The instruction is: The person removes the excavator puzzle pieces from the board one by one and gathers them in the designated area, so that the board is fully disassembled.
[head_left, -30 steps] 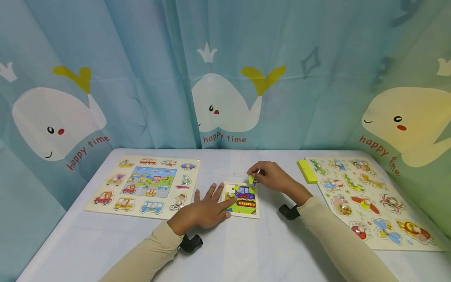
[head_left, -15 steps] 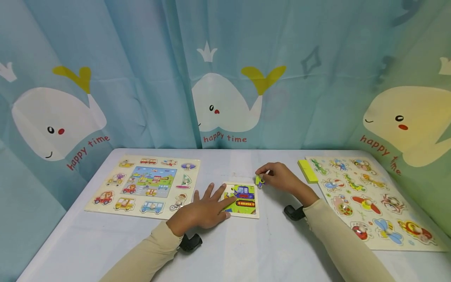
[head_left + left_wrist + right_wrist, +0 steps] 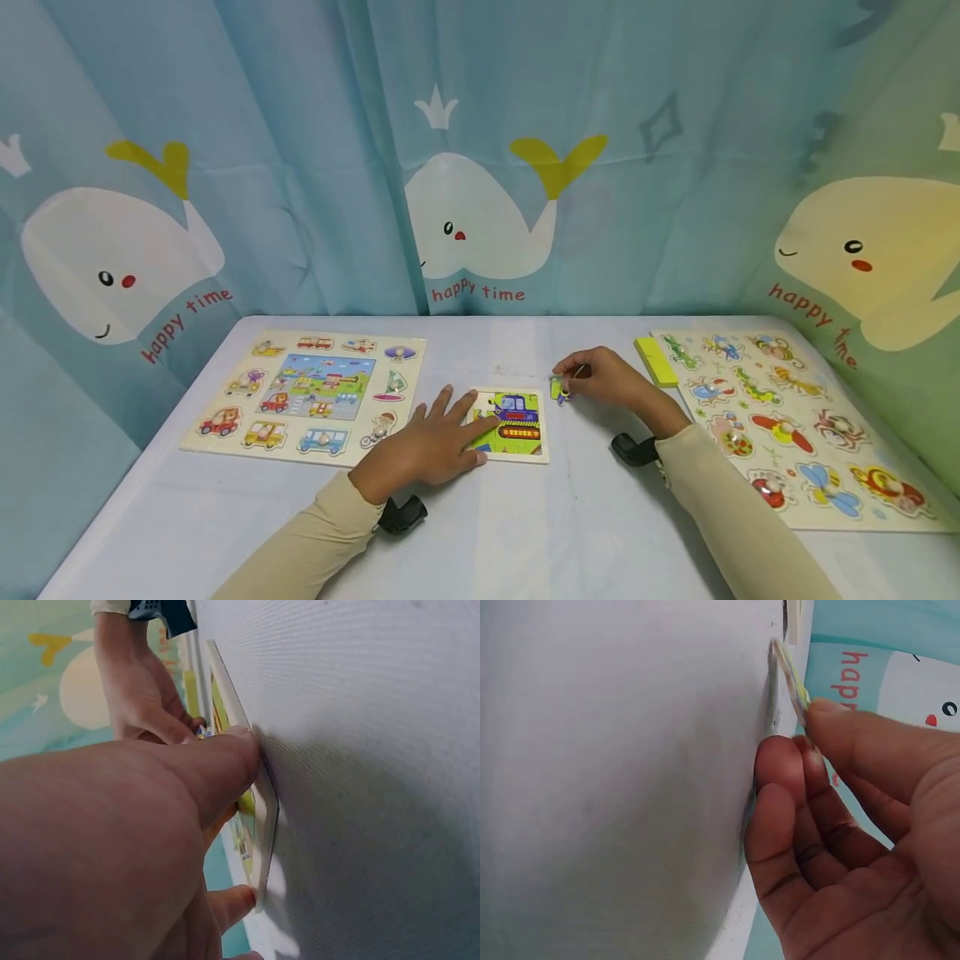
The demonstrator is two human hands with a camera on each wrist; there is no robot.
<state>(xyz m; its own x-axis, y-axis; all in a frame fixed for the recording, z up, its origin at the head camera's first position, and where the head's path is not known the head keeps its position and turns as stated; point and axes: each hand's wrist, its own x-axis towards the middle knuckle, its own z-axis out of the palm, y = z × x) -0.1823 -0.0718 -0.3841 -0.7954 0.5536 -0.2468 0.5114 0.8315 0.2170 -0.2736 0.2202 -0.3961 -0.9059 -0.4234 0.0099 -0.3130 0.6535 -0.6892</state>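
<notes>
A small wooden jigsaw puzzle in a pale frame lies flat mid-table. It pictures a purple tracked vehicle on green, with a bare patch at its upper left. My left hand rests on the puzzle's left side with fingers spread; in the left wrist view its thumb presses the frame's edge. Right of the puzzle, my right hand pinches a small green and purple puzzle piece between thumb and fingers. The right wrist view shows that piece edge-on, tilted, low over the white tabletop.
On the left lies a large vehicle peg puzzle board. A large insect peg puzzle board occupies the right side, with a yellow-green block at its upper left corner. Behind the table hangs a blue whale-print curtain.
My right hand has moved right with the puzzle piece, from the puzzle's upper right corner to the table beside it. My left hand has stayed on the puzzle, which has shifted very slightly left.
</notes>
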